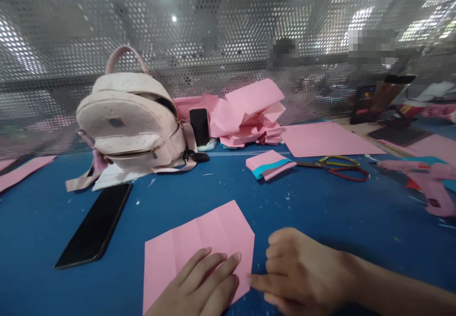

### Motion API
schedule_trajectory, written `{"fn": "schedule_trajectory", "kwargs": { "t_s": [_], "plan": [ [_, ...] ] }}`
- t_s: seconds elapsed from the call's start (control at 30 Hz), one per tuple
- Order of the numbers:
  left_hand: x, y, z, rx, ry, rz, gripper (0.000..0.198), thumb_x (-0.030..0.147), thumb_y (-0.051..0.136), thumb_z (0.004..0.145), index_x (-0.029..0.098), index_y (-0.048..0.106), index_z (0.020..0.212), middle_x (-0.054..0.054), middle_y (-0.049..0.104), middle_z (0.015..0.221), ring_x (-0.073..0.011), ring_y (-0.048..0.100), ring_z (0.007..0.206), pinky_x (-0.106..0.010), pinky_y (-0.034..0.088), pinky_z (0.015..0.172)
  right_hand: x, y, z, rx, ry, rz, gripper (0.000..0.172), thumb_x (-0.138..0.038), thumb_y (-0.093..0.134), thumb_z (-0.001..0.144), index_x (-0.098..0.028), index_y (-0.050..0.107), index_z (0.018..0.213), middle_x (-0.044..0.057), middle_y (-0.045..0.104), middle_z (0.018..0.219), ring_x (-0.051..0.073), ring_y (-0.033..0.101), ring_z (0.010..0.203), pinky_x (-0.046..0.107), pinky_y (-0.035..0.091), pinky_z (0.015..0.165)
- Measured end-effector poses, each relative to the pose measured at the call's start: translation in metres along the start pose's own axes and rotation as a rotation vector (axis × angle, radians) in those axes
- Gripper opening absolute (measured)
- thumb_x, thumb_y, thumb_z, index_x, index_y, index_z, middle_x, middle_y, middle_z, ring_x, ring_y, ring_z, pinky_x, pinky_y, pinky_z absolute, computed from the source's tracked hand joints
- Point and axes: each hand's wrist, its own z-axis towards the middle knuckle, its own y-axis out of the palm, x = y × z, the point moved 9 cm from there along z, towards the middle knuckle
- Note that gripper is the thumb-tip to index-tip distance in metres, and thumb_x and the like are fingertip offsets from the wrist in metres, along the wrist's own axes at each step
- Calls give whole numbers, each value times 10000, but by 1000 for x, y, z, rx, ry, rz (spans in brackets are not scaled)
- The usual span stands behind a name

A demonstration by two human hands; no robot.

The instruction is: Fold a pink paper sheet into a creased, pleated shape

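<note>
A creased pink paper sheet point(199, 233) lies on the blue table point(192, 192) at the bottom centre. My left hand point(203, 282) rests flat on it, fingers spread a little and nothing held. At the sheet's right edge is my right hand point(295, 268), one finger stretched out to touch the edge and the other fingers curled in. It looks slightly blurred and holds nothing that I can see. Beyond the hands sits a small folded pink piece point(268, 160) with a blue band point(272, 167).
Scissors point(335, 164) and a pink glue gun point(423, 173) lie at the right. A black phone point(96, 225) is at the left, below a pale backpack point(131, 116). Crumpled pink paper point(249, 111) and a flat pink sheet point(327, 138) lie by the perforated screen point(221, 31).
</note>
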Motion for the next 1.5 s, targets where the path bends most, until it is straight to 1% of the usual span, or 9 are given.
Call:
{"fn": "schedule_trajectory", "kwargs": {
  "t_s": [0.17, 0.33, 0.5, 0.6, 0.73, 0.97, 1.17, 1.37, 1.5],
  "plan": [
    [-6, -9, 7, 68, 20, -2, 283, 234, 381, 1055, 223, 664, 1070, 2, 621, 1331, -168, 611, 1111, -358, 404, 1082, 1, 6, 4, -34, 21, 115, 303, -286, 386, 981, -178, 625, 1134, -20, 632, 567, 158, 464, 468, 331, 216, 500],
    [-6, -5, 10, -37, 116, 46, 232, 260, 435, 1039, 252, 648, 1130, 8, 604, 1360, -163, 634, 1097, -325, 512, 981, 12, 7, 3, -20, 59, 186, 291, -315, 391, 987, -267, 638, 1132, -34, 632, 555, 162, 472, 466, 332, 203, 504],
    [-6, 1, 6, 112, -31, -9, 206, 247, 465, 1027, 238, 669, 997, 32, 645, 1300, -146, 646, 1055, -350, 400, 1103, 25, 4, 0, -28, 101, 243, 307, -301, 376, 1000, -246, 662, 1096, -25, 660, 586, 143, 510, 494, 330, 225, 532],
    [-10, -8, 8, 221, -100, -25, 302, 291, 398, 1051, 243, 659, 907, 50, 694, 1213, -138, 659, 1008, -341, 366, 1123, 40, -1, -2, -34, 149, 211, 324, -262, 375, 1016, -209, 687, 944, -14, 669, 592, 124, 524, 496, 333, 235, 557],
    [-5, -13, 18, 79, 48, 17, 281, 270, 389, 1054, 244, 662, 992, 37, 695, 1218, -133, 668, 1001, -285, 485, 1001, 61, -6, -6, -66, 222, 154, 420, -271, 409, 1014, -190, 601, 650, -13, 659, 564, 98, 516, 470, 330, 227, 557],
    [-6, -16, 8, 159, -48, -32, 292, 254, 391, 1052, 229, 678, 1005, 10, 666, 1272, -171, 631, 1091, -364, 408, 1082, 71, -10, -10, -92, 287, 201, 317, -274, 412, 1012, -244, 716, 930, -16, 731, 675, 114, 632, 581, 299, 280, 583],
    [3, -20, 11, -79, 160, 69, 357, 277, 334, 1064, 201, 639, 1232, -6, 641, 1316, -184, 628, 1131, -298, 525, 951, 75, -5, -12, -68, 310, 254, 375, -297, 418, 1014, -216, 762, 887, 11, 716, 654, 119, 607, 553, 277, 313, 575],
    [17, -33, 9, -147, 241, 140, 399, 200, 274, 1064, 157, 574, 1323, -28, 679, 1256, -179, 663, 1113, -252, 564, 857, 103, -2, -27, 96, 532, 564, 385, -361, 394, 1037, -185, 701, 1190, -44, 582, 496, 101, 558, 470, 199, 385, 548],
    [23, -34, 6, -192, 223, 129, 370, 291, 346, 1061, 157, 555, 1335, -41, 692, 1234, -166, 684, 1072, -226, 565, 818, 104, -6, -28, 165, 565, 593, 409, -381, 397, 1037, -144, 679, 1214, -52, 552, 491, 99, 551, 467, 196, 407, 560]
  ]
}}
